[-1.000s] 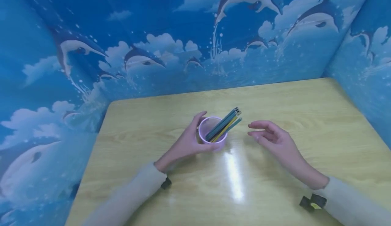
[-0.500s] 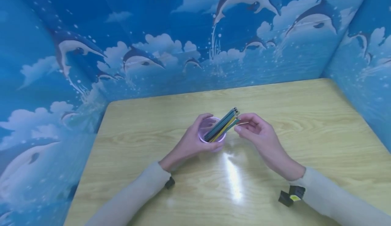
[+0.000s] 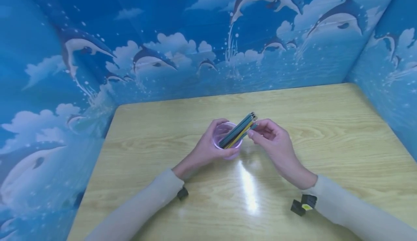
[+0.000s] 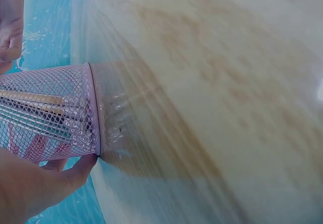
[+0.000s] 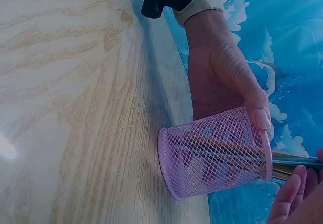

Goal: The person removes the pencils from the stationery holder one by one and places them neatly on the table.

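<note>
A pink mesh pencil cup (image 5: 217, 158) stands on the wooden table with several pencils (image 3: 237, 130) leaning to the right in it, green, dark and yellow ones. My left hand (image 3: 210, 145) holds the cup from its left side, thumb near the front of the rim. At the right of the bundle, my right hand (image 3: 275, 139) pinches the upper end of one green pencil (image 3: 245, 134) between thumb and fingers. Its lower part is still inside the cup. In the left wrist view the pencils show through the mesh wall (image 4: 50, 77); most of the right hand is cut off there.
The wooden table (image 3: 156, 132) spreads around the hands, with a bright reflection in front of the cup. Blue panels (image 3: 182, 71) printed with dolphins and clouds rise along its back and sides. A small black device (image 3: 303, 204) sits at the right sleeve.
My right hand has moved left from beside the cup to the pencil ends, and its fingertips have closed on a green pencil. The left hand has kept its hold on the cup.
</note>
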A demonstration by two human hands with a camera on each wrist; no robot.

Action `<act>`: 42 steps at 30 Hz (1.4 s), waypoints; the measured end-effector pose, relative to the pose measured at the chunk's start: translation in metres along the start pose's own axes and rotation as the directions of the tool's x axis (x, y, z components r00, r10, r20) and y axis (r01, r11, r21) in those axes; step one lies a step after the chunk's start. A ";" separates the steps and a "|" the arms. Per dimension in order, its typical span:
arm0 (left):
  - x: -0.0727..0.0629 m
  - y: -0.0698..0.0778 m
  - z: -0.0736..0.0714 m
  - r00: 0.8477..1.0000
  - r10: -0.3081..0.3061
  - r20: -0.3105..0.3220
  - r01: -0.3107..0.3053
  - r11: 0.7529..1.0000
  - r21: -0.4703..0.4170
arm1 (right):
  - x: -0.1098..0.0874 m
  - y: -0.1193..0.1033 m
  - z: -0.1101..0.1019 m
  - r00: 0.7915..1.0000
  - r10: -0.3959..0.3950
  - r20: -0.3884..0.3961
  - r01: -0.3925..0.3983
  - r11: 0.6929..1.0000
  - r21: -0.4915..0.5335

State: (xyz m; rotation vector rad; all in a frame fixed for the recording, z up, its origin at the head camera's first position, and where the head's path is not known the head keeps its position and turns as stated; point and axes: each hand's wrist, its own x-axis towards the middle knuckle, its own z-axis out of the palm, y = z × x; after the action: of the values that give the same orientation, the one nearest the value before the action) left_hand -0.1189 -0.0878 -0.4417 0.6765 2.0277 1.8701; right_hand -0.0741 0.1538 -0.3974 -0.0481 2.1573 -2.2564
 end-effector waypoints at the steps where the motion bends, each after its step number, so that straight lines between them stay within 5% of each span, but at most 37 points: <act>1: 0.000 0.000 0.000 1.000 -0.002 -0.002 0.002 1.000 -0.001 | 0.000 0.000 0.000 1.000 -0.010 -0.005 0.010 1.000 -0.009; 11: 0.001 -0.003 0.001 0.999 0.051 -0.009 -0.050 0.999 0.013 | -0.008 -0.004 -0.001 0.982 -0.177 -0.070 0.170 0.981 -0.095; 20: 0.001 -0.003 0.003 0.999 0.027 -0.017 -0.026 0.999 0.030 | -0.011 -0.017 -0.006 0.939 -0.312 -0.147 0.316 0.949 0.007; 34: 0.001 -0.003 0.000 0.999 0.032 -0.021 -0.032 0.999 0.035 | -0.003 -0.042 -0.019 0.846 -0.488 -0.214 0.526 0.831 0.181; 42: 0.001 -0.004 0.001 0.999 0.032 -0.022 -0.031 0.999 0.023 | 0.002 -0.051 -0.028 0.799 -0.543 -0.259 0.602 0.731 0.321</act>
State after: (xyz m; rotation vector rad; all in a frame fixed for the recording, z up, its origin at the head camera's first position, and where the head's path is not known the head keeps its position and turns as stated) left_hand -0.1198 -0.0869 -0.4457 0.7007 2.0671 1.8828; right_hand -0.0769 0.1844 -0.3481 -0.6550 1.8794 -3.0857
